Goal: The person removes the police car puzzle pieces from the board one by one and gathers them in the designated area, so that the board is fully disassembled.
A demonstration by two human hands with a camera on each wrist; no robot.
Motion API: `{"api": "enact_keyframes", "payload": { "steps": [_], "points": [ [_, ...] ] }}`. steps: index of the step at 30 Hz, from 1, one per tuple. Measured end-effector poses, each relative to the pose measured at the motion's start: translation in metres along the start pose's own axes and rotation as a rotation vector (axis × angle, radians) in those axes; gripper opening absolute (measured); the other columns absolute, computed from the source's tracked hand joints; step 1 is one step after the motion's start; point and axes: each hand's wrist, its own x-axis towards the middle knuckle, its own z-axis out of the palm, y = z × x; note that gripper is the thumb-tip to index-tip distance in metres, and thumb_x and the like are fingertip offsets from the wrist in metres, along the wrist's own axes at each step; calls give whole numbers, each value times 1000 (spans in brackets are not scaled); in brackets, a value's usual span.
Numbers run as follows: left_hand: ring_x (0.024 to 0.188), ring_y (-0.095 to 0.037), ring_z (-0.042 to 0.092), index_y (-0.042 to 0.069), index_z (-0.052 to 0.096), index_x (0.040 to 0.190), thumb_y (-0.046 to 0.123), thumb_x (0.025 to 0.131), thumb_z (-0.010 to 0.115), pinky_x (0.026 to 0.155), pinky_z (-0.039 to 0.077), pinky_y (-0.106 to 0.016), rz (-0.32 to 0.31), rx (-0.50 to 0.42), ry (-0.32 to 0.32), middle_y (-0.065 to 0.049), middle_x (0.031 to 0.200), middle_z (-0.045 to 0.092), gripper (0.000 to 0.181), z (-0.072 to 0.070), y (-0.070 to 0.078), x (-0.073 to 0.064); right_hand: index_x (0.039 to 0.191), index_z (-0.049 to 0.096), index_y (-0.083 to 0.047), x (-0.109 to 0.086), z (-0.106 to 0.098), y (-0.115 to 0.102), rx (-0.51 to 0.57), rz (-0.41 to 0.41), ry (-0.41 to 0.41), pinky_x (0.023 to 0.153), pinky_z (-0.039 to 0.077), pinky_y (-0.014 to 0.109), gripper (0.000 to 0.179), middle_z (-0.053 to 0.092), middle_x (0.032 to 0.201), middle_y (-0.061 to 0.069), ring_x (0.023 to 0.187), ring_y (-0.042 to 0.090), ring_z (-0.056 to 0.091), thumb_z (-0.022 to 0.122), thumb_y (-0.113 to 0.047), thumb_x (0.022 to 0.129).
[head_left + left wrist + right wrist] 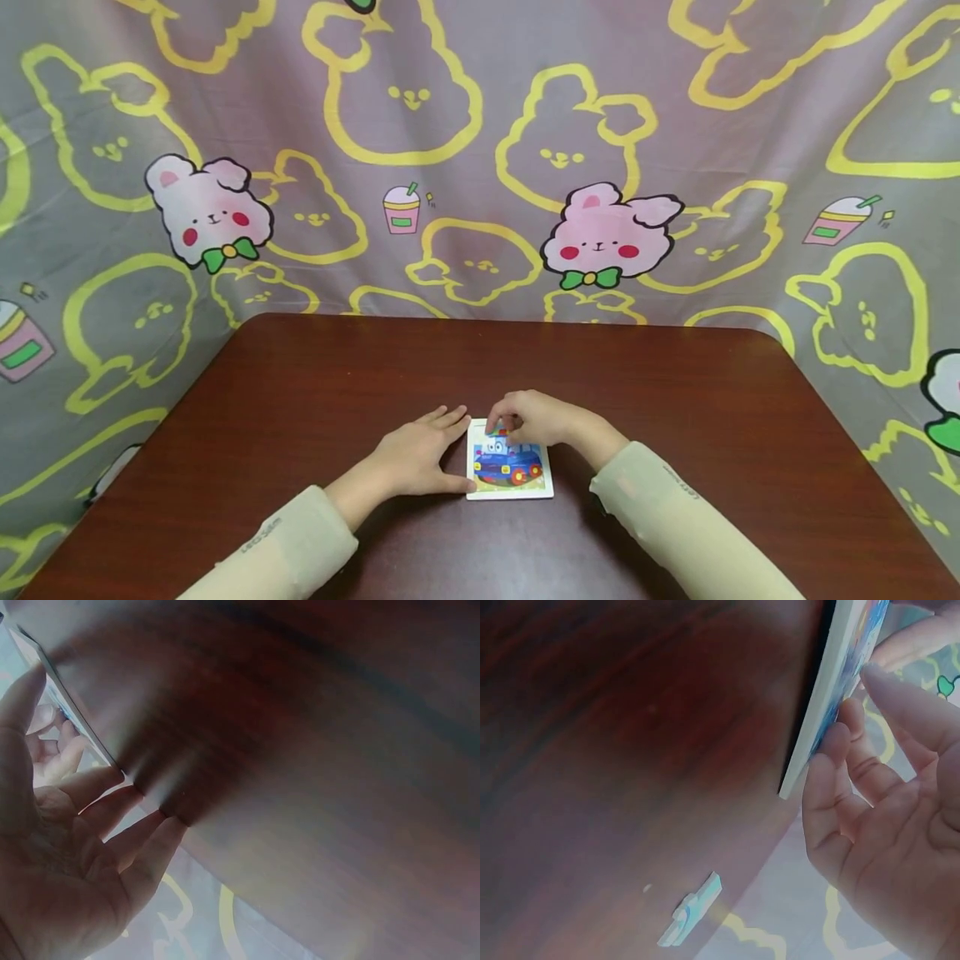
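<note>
A small jigsaw puzzle (507, 471) in a white frame, with a blue cartoon truck on it, lies on the table. My left hand (418, 454) rests palm down along its left side, fingers spread, thumb at the lower left corner. The left wrist view shows those fingertips (184, 822) on the tabletop. Over the top of the puzzle bends my right hand (536, 417), thumb and index finger pinching a jigsaw piece (501, 432) with red and green on it. This hand covers the upper right part of the picture. In the right wrist view its fingers (832, 742) curl at the puzzle's edge.
A loose jigsaw piece (691, 909) lies on the table in the right wrist view, apart from the puzzle. The dark brown table (337, 375) ends at a curtain (465, 167) with rabbit prints, which hangs behind it and along both sides.
</note>
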Motion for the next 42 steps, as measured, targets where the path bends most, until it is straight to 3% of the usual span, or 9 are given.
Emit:
{"api": "enact_keyframes", "payload": {
  "steps": [10, 23, 30, 42],
  "points": [
    [148, -31, 35, 11, 45, 150, 67, 77, 71, 110, 43, -51, 10, -5, 16, -5, 160, 38, 96, -3, 3, 3, 107, 70, -20, 0, -1, 1, -96, 5, -10, 75, 47, 27, 29, 57, 87, 0, 80, 11, 52, 73, 0, 86],
    [149, -30, 34, 12, 44, 151, 68, 77, 71, 110, 43, -52, -2, -14, 2, -5, 160, 38, 97, -2, 5, 6, 104, 67, -21, 0, 0, 2, -82, 18, -27, 88, 52, 34, 30, 55, 102, 0, 97, 16, 55, 73, 2, 85],
    [148, -32, 35, 11, 45, 150, 67, 76, 72, 108, 44, -53, -12, -37, 9, -5, 159, 39, 96, 3, 3, -1, 101, 66, -24, 5, 6, 0, -83, 6, -49, 93, 51, 35, 33, 53, 107, -1, 105, 17, 56, 73, 4, 85],
    [149, -31, 34, 12, 44, 151, 67, 77, 72, 108, 44, -53, -18, -20, -11, -5, 160, 38, 96, -3, 1, 1, 102, 64, -25, 7, 2, -4, -49, 45, -51, 92, 51, 37, 35, 53, 106, -1, 101, 16, 53, 72, 5, 85]
  ]
}}
